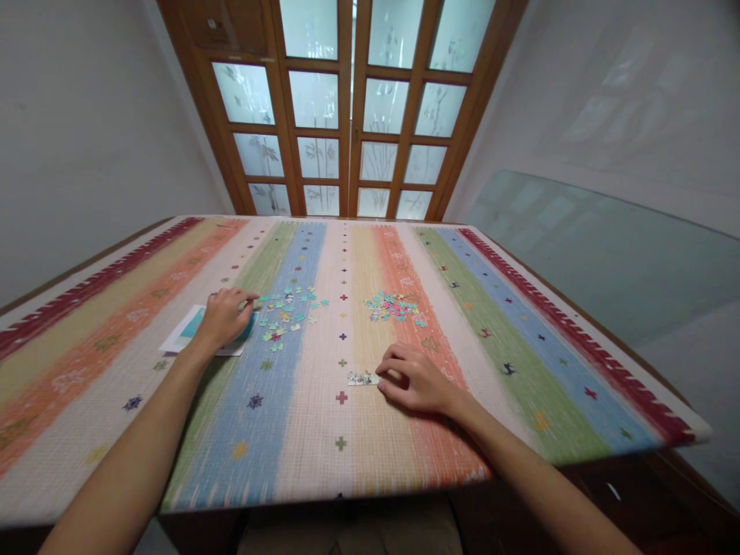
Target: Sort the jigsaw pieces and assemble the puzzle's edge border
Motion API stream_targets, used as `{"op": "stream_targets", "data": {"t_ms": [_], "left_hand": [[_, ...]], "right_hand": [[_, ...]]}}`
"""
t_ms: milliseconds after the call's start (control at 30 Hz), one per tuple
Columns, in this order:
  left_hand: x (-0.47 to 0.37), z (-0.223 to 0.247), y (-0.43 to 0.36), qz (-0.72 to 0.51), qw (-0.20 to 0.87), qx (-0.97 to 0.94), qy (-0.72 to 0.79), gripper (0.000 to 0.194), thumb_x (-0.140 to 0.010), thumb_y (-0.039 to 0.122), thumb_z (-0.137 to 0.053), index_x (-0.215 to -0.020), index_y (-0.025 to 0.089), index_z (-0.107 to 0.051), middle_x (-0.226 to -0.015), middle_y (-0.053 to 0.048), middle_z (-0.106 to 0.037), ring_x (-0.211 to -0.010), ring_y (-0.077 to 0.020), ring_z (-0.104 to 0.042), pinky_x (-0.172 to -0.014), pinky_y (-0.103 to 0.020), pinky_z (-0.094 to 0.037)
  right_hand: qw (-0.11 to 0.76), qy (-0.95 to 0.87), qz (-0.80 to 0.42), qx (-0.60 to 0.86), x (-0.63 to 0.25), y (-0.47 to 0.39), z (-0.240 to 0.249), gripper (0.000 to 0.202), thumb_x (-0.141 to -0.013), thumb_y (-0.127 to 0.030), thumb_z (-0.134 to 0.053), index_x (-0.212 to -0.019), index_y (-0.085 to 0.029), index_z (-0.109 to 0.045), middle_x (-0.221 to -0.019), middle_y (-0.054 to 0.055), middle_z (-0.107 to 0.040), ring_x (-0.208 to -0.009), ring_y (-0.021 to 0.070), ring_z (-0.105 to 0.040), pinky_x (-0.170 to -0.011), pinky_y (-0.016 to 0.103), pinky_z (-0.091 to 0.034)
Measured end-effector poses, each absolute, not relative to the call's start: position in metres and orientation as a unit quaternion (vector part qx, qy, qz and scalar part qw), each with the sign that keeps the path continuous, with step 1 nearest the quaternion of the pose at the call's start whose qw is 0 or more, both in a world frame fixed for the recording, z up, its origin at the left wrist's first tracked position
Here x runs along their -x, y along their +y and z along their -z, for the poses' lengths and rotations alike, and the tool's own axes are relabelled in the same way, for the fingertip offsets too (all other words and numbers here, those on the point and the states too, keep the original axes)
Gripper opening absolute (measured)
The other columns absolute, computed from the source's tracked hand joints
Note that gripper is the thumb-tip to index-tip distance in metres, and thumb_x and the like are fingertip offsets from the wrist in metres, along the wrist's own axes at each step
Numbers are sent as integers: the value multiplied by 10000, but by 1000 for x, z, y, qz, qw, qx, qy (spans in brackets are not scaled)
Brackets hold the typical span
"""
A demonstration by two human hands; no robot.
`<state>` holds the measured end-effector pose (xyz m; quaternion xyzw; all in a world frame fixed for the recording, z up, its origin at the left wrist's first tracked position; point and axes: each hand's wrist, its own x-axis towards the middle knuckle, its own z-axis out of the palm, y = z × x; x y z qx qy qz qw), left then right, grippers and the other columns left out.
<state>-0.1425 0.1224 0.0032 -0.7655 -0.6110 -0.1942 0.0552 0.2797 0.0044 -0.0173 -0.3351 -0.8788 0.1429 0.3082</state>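
My left hand (227,314) is over the left side of the table, fingers bent together at the edge of a loose group of jigsaw puzzle pieces (289,310). A pale green puzzle piece (257,305) shows at its fingertips. Under that hand and wrist lies a white-edged card (173,339) with a teal picture, partly covered. My right hand (412,378) has its thumb and fingers closed at the right end of a short joined strip of puzzle pieces (361,378), which lies flat on the cloth.
A second, denser pile of puzzle pieces (394,307) lies beyond my right hand. The striped tablecloth (312,432) covers the table and hangs over its near edge. A glass-paned wooden door (350,116) stands behind, with a greenish glass panel (578,239) at right.
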Motion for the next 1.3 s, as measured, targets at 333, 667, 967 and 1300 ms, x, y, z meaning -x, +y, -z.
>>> {"op": "stream_targets", "data": {"t_ms": [333, 667, 967, 1300], "left_hand": [[140, 5, 121, 180, 70, 790, -582, 396, -892, 338, -444, -1059, 161, -757, -1107, -191, -744, -1112, -392, -633, -924, -536, -473], [142, 5, 121, 176, 55, 795, -578, 439, -902, 388, -438, -1143, 166, -729, -1152, -164, -746, -1135, -360, -636, -963, -493, -472], [139, 4, 119, 178, 36, 823, -539, 439, -932, 404, -416, -1103, 171, -746, -1119, -160, -765, -1092, -370, -632, -951, -519, -474], [130, 3, 115, 200, 29, 846, -494, 377, -953, 425, -444, -1013, 225, -759, -1059, -114, -759, -1043, -319, -630, -957, -483, -470]], "right_hand": [[310, -879, -139, 333, -279, 4, 16, 94, -888, -224, -632, -887, -179, -714, -875, 82, -649, -826, 216, -601, -759, 361, -487], [301, -883, -130, 336, -279, 3, 17, 91, -896, -218, -632, -906, -180, -714, -892, 84, -651, -835, 215, -602, -762, 353, -486], [299, -883, -123, 340, -278, 3, 18, 105, -916, -214, -615, -902, -181, -714, -884, 80, -642, -825, 210, -598, -750, 349, -481], [298, -883, -135, 338, -279, 2, 18, 104, -918, -210, -610, -917, -177, -708, -901, 87, -648, -837, 210, -599, -763, 353, -487]]}}
